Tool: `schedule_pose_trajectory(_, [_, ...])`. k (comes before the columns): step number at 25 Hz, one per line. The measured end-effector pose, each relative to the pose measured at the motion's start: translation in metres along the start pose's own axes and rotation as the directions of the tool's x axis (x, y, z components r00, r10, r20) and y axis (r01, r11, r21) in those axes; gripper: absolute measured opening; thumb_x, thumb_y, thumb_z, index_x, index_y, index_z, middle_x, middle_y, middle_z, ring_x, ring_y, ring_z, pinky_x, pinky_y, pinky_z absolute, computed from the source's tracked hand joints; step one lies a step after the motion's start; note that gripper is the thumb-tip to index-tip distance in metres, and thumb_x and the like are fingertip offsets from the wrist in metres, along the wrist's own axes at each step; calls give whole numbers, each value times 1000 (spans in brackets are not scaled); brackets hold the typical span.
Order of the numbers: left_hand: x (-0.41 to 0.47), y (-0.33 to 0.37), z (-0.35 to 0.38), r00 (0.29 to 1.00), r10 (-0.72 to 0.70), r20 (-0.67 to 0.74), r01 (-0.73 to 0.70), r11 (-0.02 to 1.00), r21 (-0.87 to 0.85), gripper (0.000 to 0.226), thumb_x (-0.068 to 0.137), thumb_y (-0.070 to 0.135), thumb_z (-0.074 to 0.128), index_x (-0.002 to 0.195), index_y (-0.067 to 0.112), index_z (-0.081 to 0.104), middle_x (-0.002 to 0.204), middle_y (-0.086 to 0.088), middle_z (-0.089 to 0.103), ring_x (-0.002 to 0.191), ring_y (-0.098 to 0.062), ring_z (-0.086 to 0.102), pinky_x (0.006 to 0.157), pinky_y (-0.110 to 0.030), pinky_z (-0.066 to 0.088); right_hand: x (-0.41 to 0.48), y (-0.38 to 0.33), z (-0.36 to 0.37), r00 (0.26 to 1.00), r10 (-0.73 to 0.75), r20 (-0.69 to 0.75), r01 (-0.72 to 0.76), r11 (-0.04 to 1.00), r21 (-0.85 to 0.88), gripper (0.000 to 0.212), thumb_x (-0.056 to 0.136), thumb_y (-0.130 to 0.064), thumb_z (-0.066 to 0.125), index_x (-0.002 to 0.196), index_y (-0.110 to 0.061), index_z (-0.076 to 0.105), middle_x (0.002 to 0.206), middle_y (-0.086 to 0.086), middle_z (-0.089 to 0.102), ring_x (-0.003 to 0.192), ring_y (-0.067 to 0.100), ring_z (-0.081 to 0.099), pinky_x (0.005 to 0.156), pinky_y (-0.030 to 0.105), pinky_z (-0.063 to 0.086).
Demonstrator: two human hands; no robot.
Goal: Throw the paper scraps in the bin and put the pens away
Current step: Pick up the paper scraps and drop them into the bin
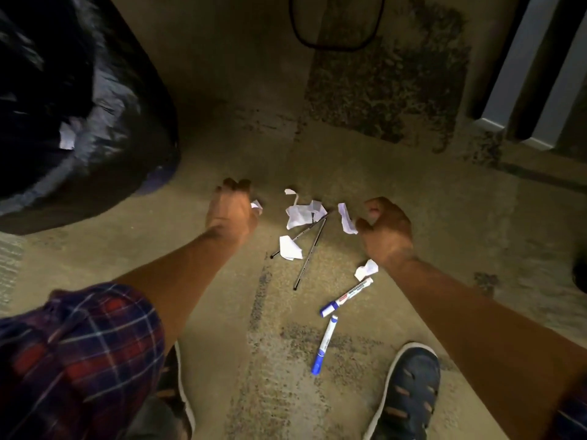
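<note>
Both hands reach down over a carpet (222, 312). Left hand (230, 208), fingers curled, pinches a paper scrap (257, 207); right hand (386, 228) grips another scrap (346, 219). More scraps (301, 214), two thin pens (309, 249) and two markers (346, 296) lie between; a black bin bag (79, 106) stands at far left

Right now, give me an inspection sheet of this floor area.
Surface: patterned carpet, worn dark patches.
Job's things: paper scraps scattered; two thin black pens crossed, partly under scraps; two whiteboard markers nearer the feet.
Clutter: black bin bag at left.
Grippers: left hand holding a small scrap; right hand pinching a scrap.
Cables: dark loop at top, cannot tell if a cable.
Surroundings: sandals, pale panels at right.
</note>
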State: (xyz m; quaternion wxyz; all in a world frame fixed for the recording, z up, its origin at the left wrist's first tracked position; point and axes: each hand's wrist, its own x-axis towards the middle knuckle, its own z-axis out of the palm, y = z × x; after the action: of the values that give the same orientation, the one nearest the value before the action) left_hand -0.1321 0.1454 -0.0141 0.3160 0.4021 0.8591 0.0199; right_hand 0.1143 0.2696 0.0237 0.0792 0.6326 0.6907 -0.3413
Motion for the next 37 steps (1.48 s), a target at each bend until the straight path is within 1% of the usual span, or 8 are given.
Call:
schedule_pose_trajectory(5, [15,-1,23,998,23,65,-30,994,101,28,94,27,72,116,9,72,124,-17,67,118,-35,62,102,-43,52,13,18,24,997,-71,5,72,997,-39,37,92,-29,72,119,-6,64,117,17,69,113,34,64,98,42,50])
schedule_pose_trajectory(11, [19,-9,23,991,-62,121,72,994,-82,13,87,17,74,80,6,77,75,-8,73,71,-26,72,67,-29,56,30,14,49,995,-51,86,65,984,-165,50,92,-41,72,130,-12,55,128,15,62,120,34,61,99,44,52])
schedule_pose_trajectory(18, [2,-4,30,966,-223,131,251,680,-689,38,77,-9,73,68,19,49,77,-30,71,54,-22,66,54,-32,50,41,12,60,996,-61,71,81,941,-329,48,96,-41,65,129,-9,53,131,19,55,114,40,63,95,44,54])
schedule_pose_trajectory(21, [2,7,45,986,-155,53,159,831,-533,32,78,-6,66,69,23,53,63,-2,59,51,-15,52,41,-20,39,43,13,60,996,-82,44,91,952,-291,33,101,-30,56,125,-8,56,131,20,56,115,41,62,95,43,52])
schedule_pose_trajectory(24, [5,28,50,998,-37,-54,9,897,-441,11,80,2,71,87,10,66,71,5,63,61,-19,58,51,-20,41,45,17,54,991,-129,16,130,963,-235,26,102,-22,52,121,-6,60,127,20,64,118,39,61,93,42,49])
schedule_pose_trajectory(29, [21,54,47,993,-116,13,113,926,-361,33,87,35,80,105,11,65,96,-5,71,84,-23,66,72,-28,48,37,31,31,991,-103,-82,110,991,79,10,92,-16,66,91,-7,61,84,12,73,83,32,72,69,28,46])
schedule_pose_trajectory(32, [33,67,50,994,-99,54,103,991,-84,50,96,51,65,115,5,69,116,-11,76,107,-26,73,87,-33,56,28,43,23,994,-60,-89,79,970,231,18,88,-20,69,78,-18,54,75,3,73,69,25,75,60,29,50])
schedule_pose_trajectory(37, [35,72,55,983,-147,106,159,981,-114,42,96,45,68,121,12,72,122,-8,76,115,-23,72,95,-37,58,13,69,18,995,31,-92,11,903,430,21,88,-20,54,107,-29,55,82,-1,73,64,18,73,62,29,56])
